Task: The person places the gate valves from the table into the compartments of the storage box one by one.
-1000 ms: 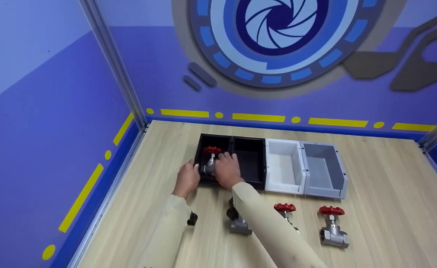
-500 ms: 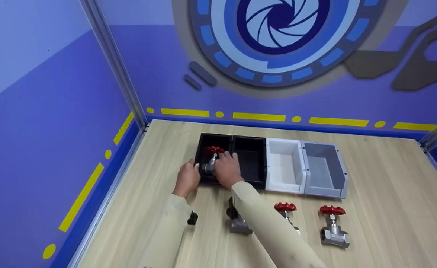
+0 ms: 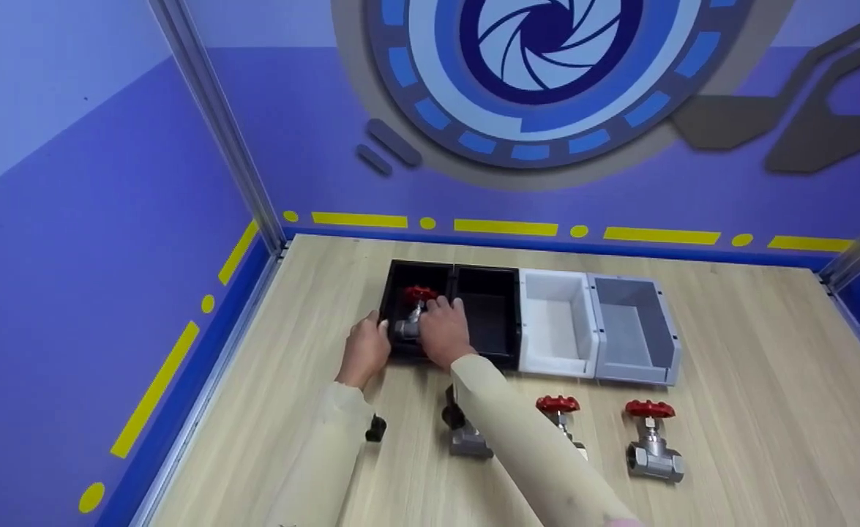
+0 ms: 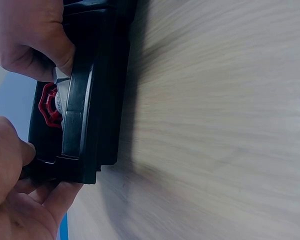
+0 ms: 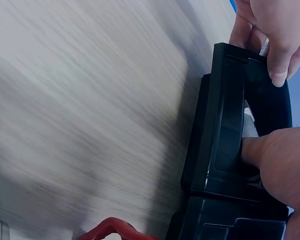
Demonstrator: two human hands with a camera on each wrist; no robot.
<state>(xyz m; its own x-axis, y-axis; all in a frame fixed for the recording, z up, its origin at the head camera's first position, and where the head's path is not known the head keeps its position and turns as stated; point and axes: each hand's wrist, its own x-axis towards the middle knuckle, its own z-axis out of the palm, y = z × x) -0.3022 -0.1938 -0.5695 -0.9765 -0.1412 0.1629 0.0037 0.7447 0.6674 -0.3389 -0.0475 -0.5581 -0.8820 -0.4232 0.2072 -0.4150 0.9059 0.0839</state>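
My left hand grips the side wall of the leftmost black bin, thumb inside and fingers outside, as the left wrist view shows. Inside that bin is a metal gate valve with a red handwheel, the wheel toward the back. My right hand reaches over the front into the bin and holds the valve body by its right side. In the right wrist view, fingertips are hidden behind the bin's front wall, and only a bit of the valve shows.
Right of it stand another black bin, a white bin and a grey bin. In front lie a black-handled valve and two red-wheeled valves, partly behind my right sleeve. A black knob shows beside my left sleeve.
The valve in the bin shifted very slightly, its handwheel moving a little right, between the first two frames. Both hands stay in place; the head view drifts a little.
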